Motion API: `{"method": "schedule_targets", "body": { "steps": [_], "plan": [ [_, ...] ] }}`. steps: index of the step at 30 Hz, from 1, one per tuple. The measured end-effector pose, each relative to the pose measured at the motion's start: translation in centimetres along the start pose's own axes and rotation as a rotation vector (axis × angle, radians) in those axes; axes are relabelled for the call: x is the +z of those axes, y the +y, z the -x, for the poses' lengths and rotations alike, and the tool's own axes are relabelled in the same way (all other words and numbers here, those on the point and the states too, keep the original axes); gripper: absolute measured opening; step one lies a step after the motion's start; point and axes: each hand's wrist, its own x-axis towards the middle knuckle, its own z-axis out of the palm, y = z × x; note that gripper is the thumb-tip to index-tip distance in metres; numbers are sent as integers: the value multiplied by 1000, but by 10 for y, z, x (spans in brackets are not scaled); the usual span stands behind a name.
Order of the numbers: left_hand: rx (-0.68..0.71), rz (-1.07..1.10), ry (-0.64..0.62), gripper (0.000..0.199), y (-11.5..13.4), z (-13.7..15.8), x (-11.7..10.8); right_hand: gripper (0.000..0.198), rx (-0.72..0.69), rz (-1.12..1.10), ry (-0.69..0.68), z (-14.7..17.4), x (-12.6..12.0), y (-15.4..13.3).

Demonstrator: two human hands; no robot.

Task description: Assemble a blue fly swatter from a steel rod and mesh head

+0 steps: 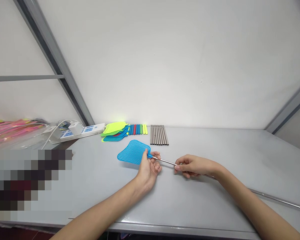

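Note:
A blue mesh fly swatter head [133,152] is tilted above the table, its narrow neck held between the thumb and fingers of my left hand [149,168]. From the neck a thin metal rod [167,161] runs right and slightly down. My right hand [190,165] pinches this rod between thumb and fingers, a short way from the left hand. The rod passes on beneath my right wrist. Beyond the forearm a metal line [280,199] continues in the same direction; whether it is the same rod I cannot tell.
Against the wall lie stacked yellow, green and blue swatter heads [115,128], a row of coloured grips [137,129] and several metal rods [159,135]. A white power strip [92,130] with plugs and a cable is at left, beside bagged pink items [17,131]. Grey frame posts [57,63] edge the table.

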Motion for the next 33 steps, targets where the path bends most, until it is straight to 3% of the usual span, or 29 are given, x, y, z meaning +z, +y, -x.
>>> {"method": "schedule_targets", "body": {
  "steps": [8, 20, 33],
  "plan": [
    [-47, 69, 41, 27, 3, 1, 1, 32, 10, -17, 162, -8, 0, 3],
    [-73, 116, 42, 22, 2, -3, -3, 27, -74, -104, 134, -19, 8, 10],
    [-68, 102, 15, 17, 1, -2, -4, 30, -31, -215, 84, -15, 15, 5]
  ]
}}
